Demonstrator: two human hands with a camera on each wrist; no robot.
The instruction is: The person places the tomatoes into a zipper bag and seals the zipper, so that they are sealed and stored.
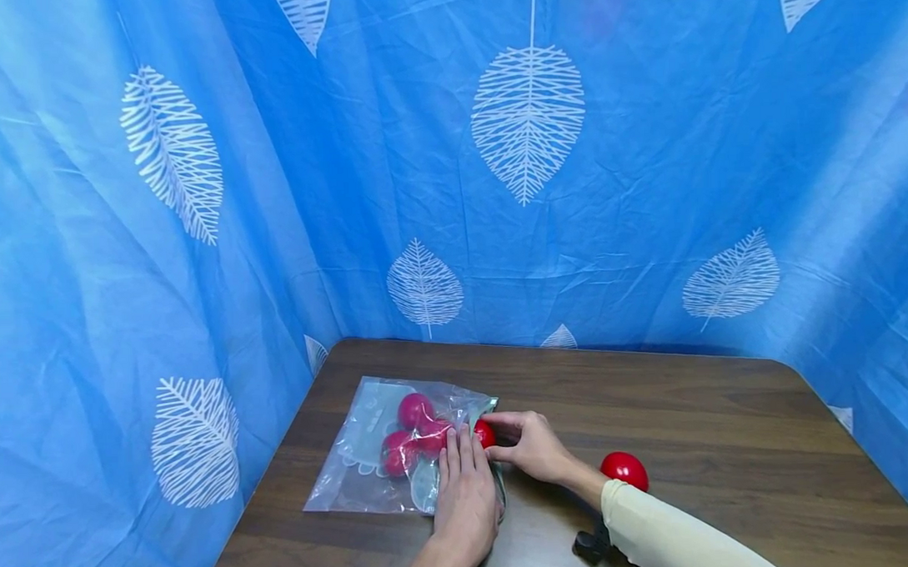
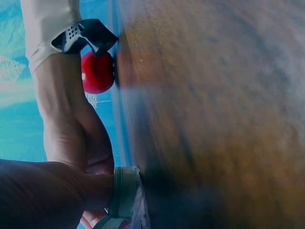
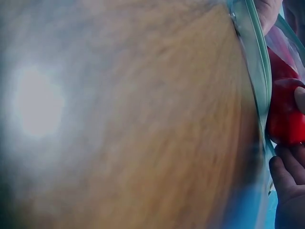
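A clear zip bag [image 1: 348, 479] with a green-edged mouth lies flat on the table, several round red tomatoes [image 1: 416, 411] showing through its film. My left hand [image 1: 465, 492] lies over the mouth end, fingers extended on top. The right wrist view shows part of that hand between the two zip strips [image 3: 257, 52], so it grips the mouth's edge. With thumb and fingers, my right hand [image 1: 535, 447] holds one glossy red tomato [image 1: 484, 433] at the opening. Another red tomato [image 1: 624, 471] sits loose on the table beyond my right forearm.
The brown wooden table [image 1: 691, 409] has a rounded far edge. Behind and beside it hangs a blue curtain [image 1: 623, 186] with white leaf prints. A black device [image 1: 592, 544] is at my right wrist, beside the cream sleeve [image 1: 673, 526].
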